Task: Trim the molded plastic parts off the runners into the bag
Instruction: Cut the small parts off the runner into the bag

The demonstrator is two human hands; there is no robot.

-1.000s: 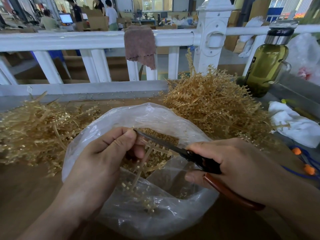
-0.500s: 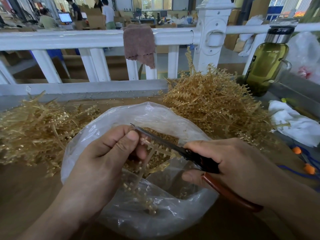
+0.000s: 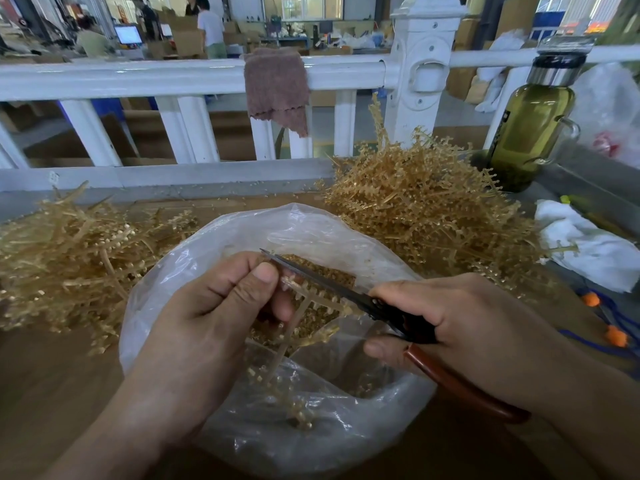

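The left hand [image 3: 207,317] pinches a runner [image 3: 292,332] over the open bag [image 3: 311,220]; the right hand [image 3: 467,327] grips scissors [image 3: 346,293], blades laid along its row of parts [image 3: 313,295]. Cutting flush, above the bag's mouth, should drop them cleanly inside.

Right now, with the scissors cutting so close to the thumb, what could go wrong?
1. The scissors in the right hand lie with their blade right beside the thumb of the left hand, which pinches the runner; a slip might nick it.
2. Cut parts may spring over the plastic bag rim onto the table.
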